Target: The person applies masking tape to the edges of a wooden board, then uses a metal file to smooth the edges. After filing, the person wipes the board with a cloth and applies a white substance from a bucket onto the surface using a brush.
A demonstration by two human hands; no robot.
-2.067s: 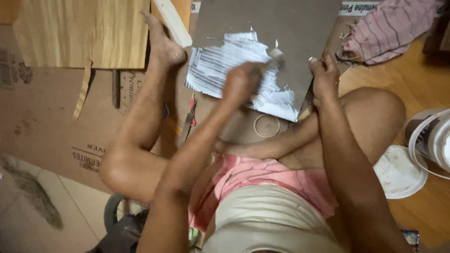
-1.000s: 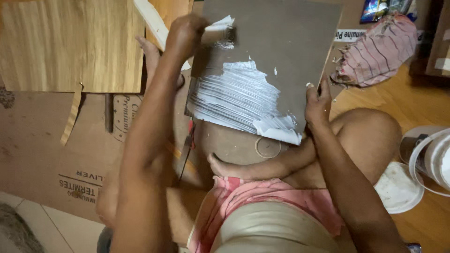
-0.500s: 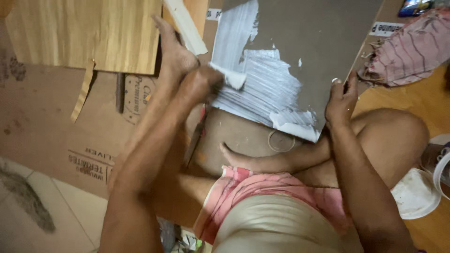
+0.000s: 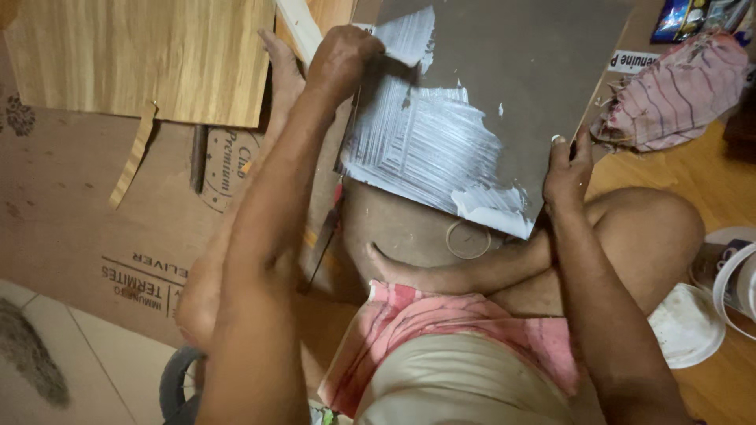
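Observation:
A grey board (image 4: 520, 86) lies tilted over my crossed legs, its near-left part smeared with streaked white paste (image 4: 421, 145). My left hand (image 4: 342, 59) is closed around a spreading tool that is mostly hidden in the fist, pressed onto the paste at the board's left edge. My right hand (image 4: 568, 169) grips the board's right edge, thumb on top. A thick blob of paste (image 4: 488, 206) sits at the board's near corner.
A light wood-grain sheet (image 4: 150, 59) lies at the top left over brown plywood (image 4: 79, 228). A striped cloth (image 4: 677, 90) is bunched at the right. A white lid (image 4: 683, 324) and a white bucket (image 4: 736, 283) stand on the wooden floor at the right. A ring (image 4: 468, 238) lies under the board.
My left hand has swept the tool up and down the board's left side, widening the white streaked patch. The right hand has kept its hold on the board's right edge.

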